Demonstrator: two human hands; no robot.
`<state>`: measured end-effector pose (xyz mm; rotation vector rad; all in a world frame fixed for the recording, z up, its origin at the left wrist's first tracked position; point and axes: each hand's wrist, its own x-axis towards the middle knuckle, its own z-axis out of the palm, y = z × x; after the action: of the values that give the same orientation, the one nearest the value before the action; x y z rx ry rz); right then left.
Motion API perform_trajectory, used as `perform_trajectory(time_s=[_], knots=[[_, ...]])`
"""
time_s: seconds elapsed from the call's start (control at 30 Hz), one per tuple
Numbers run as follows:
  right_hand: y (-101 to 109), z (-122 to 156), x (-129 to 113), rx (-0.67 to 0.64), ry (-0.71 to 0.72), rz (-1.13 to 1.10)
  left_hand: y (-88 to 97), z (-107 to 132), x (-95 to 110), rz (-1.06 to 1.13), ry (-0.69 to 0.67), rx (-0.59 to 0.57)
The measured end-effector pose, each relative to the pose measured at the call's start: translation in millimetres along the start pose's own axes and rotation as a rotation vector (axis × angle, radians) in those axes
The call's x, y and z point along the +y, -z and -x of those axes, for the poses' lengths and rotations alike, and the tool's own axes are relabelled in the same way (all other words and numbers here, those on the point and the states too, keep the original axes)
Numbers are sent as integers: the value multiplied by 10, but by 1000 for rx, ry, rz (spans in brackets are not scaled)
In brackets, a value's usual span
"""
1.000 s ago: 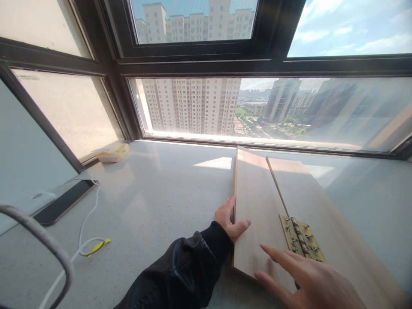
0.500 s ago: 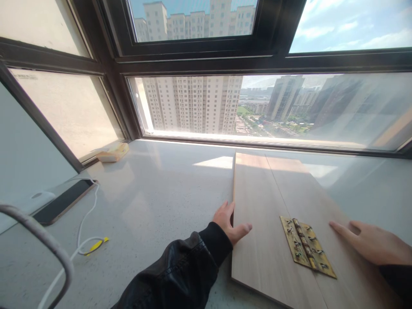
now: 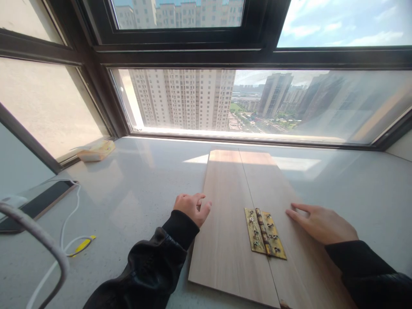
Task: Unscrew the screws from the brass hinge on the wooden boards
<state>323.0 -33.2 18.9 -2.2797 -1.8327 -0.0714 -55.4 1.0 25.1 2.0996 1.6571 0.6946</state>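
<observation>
A gold-coloured hinge (image 3: 264,234) lies across the seam between a left board (image 3: 222,240) and a right board (image 3: 267,180) on the windowsill (image 3: 128,206). At nine o'clock from it I see the left hand (image 3: 189,209), thumb and fingers apart, by the left board's edge; at three o'clock, the right hand (image 3: 328,225), fingers slightly apart, over the right board's edge. Whether either presses the wood I cannot tell

Corner window (image 3: 244,103), daylight.
Dark frames (image 3: 180,59); high-rises (image 3: 183,101) outside, partly cloudy sky (image 3: 347,21); sunlight patches (image 3: 299,164) on pale, speckled counter (image 3: 135,193).
</observation>
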Motion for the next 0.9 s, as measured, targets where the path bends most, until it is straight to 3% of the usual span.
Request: perform_trajectory(time_s=[0.13,0.37,0.67,0.9], knots=[[17,28,-235,-80,-15,44,117,-6,-31,-153,40,39],[49,77,-520,-105,-20,61,270,-14,-85,-346,107,22],[84,172,-827,-121,-2,33,433,13,-69,-542,244,-72],[38,214,-879,-77,32,-30,501,6,-110,-534,311,-74]])
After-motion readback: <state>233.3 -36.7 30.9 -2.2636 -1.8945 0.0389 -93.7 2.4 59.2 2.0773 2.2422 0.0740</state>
